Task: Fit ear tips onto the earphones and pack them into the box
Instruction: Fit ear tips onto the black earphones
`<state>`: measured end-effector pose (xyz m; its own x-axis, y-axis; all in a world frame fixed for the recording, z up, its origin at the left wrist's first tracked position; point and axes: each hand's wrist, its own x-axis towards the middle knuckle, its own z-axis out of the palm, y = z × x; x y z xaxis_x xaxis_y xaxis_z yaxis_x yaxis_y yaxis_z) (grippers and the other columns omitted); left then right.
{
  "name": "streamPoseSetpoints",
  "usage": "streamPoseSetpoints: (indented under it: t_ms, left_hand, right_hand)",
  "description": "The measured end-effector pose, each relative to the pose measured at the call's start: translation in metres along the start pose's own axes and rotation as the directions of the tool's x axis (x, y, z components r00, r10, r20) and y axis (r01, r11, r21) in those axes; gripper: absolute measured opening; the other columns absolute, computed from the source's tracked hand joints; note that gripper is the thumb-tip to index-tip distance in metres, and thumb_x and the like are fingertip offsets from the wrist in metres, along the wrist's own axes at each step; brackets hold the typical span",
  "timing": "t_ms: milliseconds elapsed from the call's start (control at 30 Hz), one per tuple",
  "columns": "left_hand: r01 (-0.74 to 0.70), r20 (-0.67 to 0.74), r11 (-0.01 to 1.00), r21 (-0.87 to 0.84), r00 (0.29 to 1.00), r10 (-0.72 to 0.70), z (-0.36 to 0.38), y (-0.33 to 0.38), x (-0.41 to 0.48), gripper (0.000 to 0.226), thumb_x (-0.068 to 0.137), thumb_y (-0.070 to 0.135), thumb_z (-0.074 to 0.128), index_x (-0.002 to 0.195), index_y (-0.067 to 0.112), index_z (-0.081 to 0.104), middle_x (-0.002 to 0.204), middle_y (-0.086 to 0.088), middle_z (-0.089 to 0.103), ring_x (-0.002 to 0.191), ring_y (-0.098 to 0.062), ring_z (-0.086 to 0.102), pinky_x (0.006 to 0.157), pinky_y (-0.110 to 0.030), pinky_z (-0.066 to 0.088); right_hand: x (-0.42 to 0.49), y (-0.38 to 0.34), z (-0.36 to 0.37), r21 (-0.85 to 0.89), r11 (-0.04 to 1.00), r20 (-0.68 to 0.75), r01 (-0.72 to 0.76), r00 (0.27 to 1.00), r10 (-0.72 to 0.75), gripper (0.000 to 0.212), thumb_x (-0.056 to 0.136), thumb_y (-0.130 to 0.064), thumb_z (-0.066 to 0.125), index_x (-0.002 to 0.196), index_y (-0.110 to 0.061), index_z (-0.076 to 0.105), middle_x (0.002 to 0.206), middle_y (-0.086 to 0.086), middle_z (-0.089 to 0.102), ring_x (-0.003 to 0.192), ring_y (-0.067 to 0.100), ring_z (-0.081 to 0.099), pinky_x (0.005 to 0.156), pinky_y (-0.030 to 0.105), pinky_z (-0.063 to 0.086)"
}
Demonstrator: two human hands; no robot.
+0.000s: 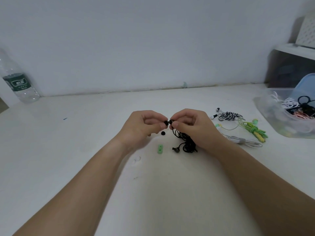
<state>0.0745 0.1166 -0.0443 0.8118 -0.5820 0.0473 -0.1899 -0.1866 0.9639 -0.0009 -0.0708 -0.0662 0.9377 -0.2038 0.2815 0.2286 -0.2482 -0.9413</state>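
Forearms (88, 181) cropped; fingertips (177, 124) over earbud (171, 121), ear tip (165, 122)

A single wide-angle view from the person's head looks forward and down across the desk (68, 150) toward the wall (136, 40), close above both hands (143, 125).

White table (85, 150) bears a bottle (18, 82) (far left), ear tips (160, 149), bundled earphones (229, 116) — and a box (276, 120).
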Motion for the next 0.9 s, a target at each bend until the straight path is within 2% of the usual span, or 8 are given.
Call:
streamPoseSetpoints:
  t_ms: [133,267,367,467,633,700,800,900]
  left_hand:
    - [-0.009,-0.007,1.000,-0.021,1.000,0.009,0.0015,0.0010,0.0000,0.019,0.086,0.000,0.073,0.105,0.003,0.073,0.090,-0.012,0.076,0.063,-0.004,0.062,0.058,-0.010,0.042]
    - [-0.015,-0.005,1.000,-0.020,1.000,0.015,0.0022,0.0018,-0.0003,0.019,0.085,-0.002,0.073,0.104,0.002,0.074,0.087,-0.010,0.076,0.063,-0.002,0.064,0.058,-0.009,0.043]
    - [-0.014,-0.005,1.000,0.023,1.000,0.014,-0.0005,-0.0001,0.0004,0.017,0.086,0.004,0.074,0.102,0.011,0.076,0.089,-0.005,0.078,0.069,-0.003,0.065,0.061,-0.011,0.044]
    - [-0.021,-0.012,1.000,-0.005,1.000,0.021,0.0004,0.0013,-0.0016,0.018,0.089,-0.003,0.069,0.105,0.002,0.074,0.084,-0.005,0.077,0.064,0.000,0.065,0.058,-0.008,0.044]
    - [-0.030,-0.008,1.000,-0.008,1.000,0.030,0.0014,0.0026,-0.0018,0.018,0.089,-0.005,0.067,0.106,-0.002,0.073,0.078,-0.001,0.077,0.061,0.001,0.065,0.057,-0.008,0.043]
    - [-0.032,-0.005,0.999,-0.012,0.999,0.032,0.0015,0.0028,-0.0016,0.018,0.089,-0.006,0.067,0.106,-0.003,0.072,0.076,0.002,0.076,0.060,0.001,0.065,0.057,-0.008,0.043]
    - [-0.032,0.001,0.999,-0.005,0.999,0.032,0.0010,0.0019,-0.0010,0.017,0.088,-0.005,0.069,0.104,0.000,0.073,0.075,0.003,0.076,0.061,0.000,0.065,0.058,-0.009,0.044]
    - [-0.034,0.022,0.999,0.042,0.999,0.033,-0.0008,-0.0009,0.0004,0.015,0.087,0.002,0.072,0.100,0.009,0.075,0.081,-0.001,0.078,0.065,-0.004,0.065,0.061,-0.015,0.044]
  right_hand:
    - [0.0004,0.0005,-0.0004,0.001,1.000,0.003,-0.012,1.000,0.012,0.008,0.089,-0.004,0.072,0.095,-0.009,0.072,0.081,0.010,0.077,0.081,0.030,0.067,0.087,0.055,0.052]
    - [0.0006,-0.0001,-0.0005,-0.011,1.000,0.008,-0.026,1.000,0.026,0.008,0.089,-0.004,0.072,0.095,-0.009,0.072,0.081,0.009,0.077,0.080,0.027,0.066,0.082,0.045,0.050]
    - [0.0002,-0.0005,-0.0016,-0.019,0.999,0.013,-0.027,1.000,0.027,0.007,0.089,-0.005,0.071,0.095,-0.009,0.072,0.082,0.009,0.078,0.082,0.038,0.068,0.086,0.048,0.051]
    - [-0.0005,-0.0004,-0.0030,-0.023,0.999,0.031,-0.029,0.999,0.030,0.007,0.090,-0.006,0.071,0.096,-0.010,0.072,0.083,0.009,0.078,0.089,0.046,0.066,0.086,0.053,0.052]
    - [0.0002,-0.0011,-0.0049,-0.012,0.999,0.072,-0.043,0.996,0.043,0.008,0.091,-0.005,0.070,0.096,-0.010,0.072,0.084,0.011,0.077,0.084,0.026,0.069,0.093,0.052,0.051]
    - [0.0004,-0.0010,-0.0066,-0.003,0.999,0.094,-0.045,0.995,0.045,0.008,0.091,-0.005,0.069,0.097,-0.010,0.071,0.085,0.012,0.077,0.085,0.026,0.068,0.091,0.051,0.051]
    - [0.0005,-0.0013,-0.0086,0.003,0.999,0.134,-0.042,0.990,0.041,0.007,0.092,-0.005,0.069,0.098,-0.007,0.072,0.086,0.015,0.076,0.082,0.024,0.066,0.083,0.042,0.049]
    - [0.0000,-0.0029,-0.0097,-0.002,0.999,0.157,-0.039,0.987,0.039,0.008,0.092,-0.003,0.068,0.100,-0.003,0.071,0.085,0.014,0.076,0.078,0.018,0.066,0.079,0.031,0.049]
